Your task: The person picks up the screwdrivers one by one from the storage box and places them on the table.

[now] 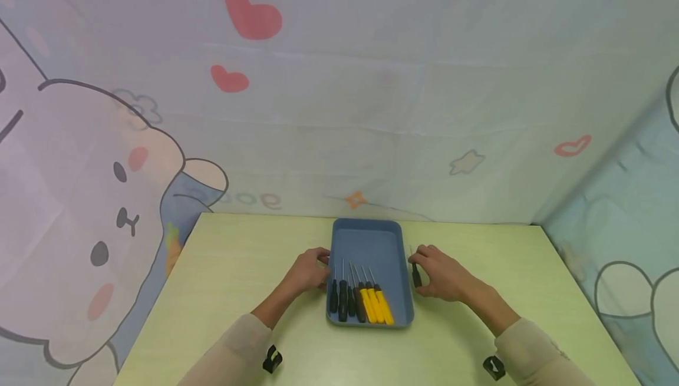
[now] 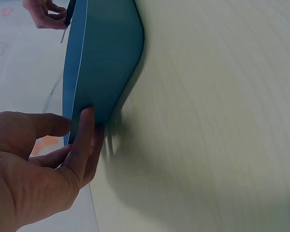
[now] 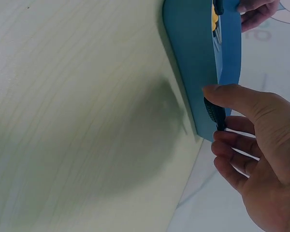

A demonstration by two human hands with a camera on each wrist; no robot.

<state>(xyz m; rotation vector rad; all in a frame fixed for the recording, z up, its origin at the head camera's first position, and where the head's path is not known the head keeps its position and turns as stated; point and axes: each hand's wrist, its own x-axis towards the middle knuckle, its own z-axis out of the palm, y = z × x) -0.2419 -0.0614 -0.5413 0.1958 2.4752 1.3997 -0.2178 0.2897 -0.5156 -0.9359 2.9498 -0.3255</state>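
A blue tray (image 1: 366, 234) lies on the table, with several screwdrivers side by side in its near part. Black-handled screwdrivers (image 1: 343, 302) are on the left and yellow-handled screwdrivers (image 1: 378, 306) on the right, shafts pointing away from me. My left hand (image 1: 309, 269) grips the tray's left wall; thumb and fingers pinch it in the left wrist view. Just outside the right wall, my right hand (image 1: 442, 274) holds another black screwdriver (image 3: 214, 114) by its handle between thumb and fingers. Its thin shaft points away in the head view; the right wrist view mostly hides it.
The pale wooden table (image 1: 239, 256) extends to both sides of the tray. Behind it hangs a printed cloth (image 1: 339, 109) with hearts and a cartoon rabbit. Black bands (image 1: 494, 368) show near both wrists.
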